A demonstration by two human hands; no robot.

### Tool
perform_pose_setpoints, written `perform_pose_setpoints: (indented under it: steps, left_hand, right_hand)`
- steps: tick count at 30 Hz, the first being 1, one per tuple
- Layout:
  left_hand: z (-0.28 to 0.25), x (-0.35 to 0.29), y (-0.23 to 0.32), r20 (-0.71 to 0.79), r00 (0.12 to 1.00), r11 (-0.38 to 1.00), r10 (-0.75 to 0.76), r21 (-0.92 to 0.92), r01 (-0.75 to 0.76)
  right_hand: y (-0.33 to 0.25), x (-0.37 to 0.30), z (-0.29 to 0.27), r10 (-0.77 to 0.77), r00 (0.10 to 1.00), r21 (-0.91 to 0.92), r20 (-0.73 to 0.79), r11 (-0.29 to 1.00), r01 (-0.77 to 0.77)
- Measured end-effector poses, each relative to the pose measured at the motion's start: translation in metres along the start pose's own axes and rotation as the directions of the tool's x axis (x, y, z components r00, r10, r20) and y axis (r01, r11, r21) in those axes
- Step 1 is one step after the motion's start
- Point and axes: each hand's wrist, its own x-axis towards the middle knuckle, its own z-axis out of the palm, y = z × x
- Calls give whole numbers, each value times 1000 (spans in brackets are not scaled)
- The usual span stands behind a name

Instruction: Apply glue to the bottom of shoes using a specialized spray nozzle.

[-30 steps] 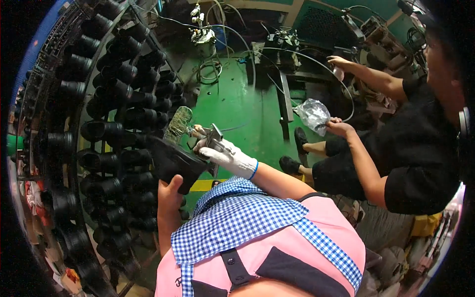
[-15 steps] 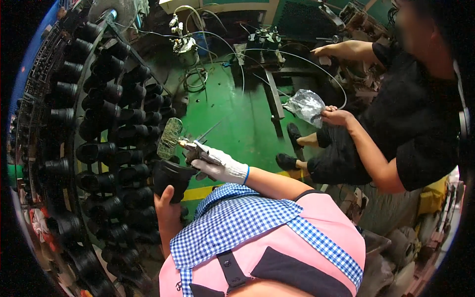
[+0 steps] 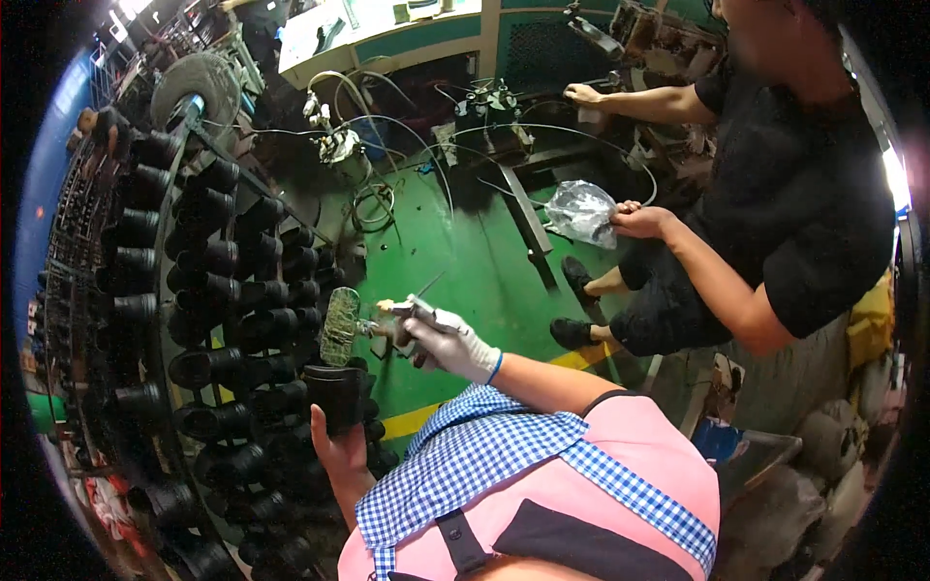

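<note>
Left hand [image 3: 339,449] clamped on a black shoe [image 3: 334,395] near the right edge of the shoe rack [image 3: 225,153]; gloved right hand [image 3: 453,347] wrapped around a metal spray gun [image 3: 411,321].

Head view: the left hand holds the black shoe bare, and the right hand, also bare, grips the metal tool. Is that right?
Not quite: the right hand isn't bare. The head view shows it in a white glove. It does grip the metal tool, and the bare left hand holds the black shoe.
</note>
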Motion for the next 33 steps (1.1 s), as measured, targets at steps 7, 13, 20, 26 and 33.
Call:
perform_pose_setpoints:
  steps: [7,13,20,26,33]
  left_hand:
    - [-19,5,1,-274,957,992,-94,60,114]
    - [7,13,7,15,997,993,-72,-90,73]
    - [30,-5,16,-30,999,991,42,-126,-46]
    - [41,-19,16,-34,997,979,68,-191,-74]
    - [-9,-9,3,-20,989,974,-146,170,147]
  right_hand:
    - [-10,18,-29,31,986,148,-166,989,-6]
    - [-28,-10,15,-67,992,-122,107,989,80]
    - [-50,-15,37,-149,945,-303,291,923,238]
    - [-45,-17,33,-92,947,-209,308,965,161]
    - [17,12,12,342,936,-10,80,939,-343]
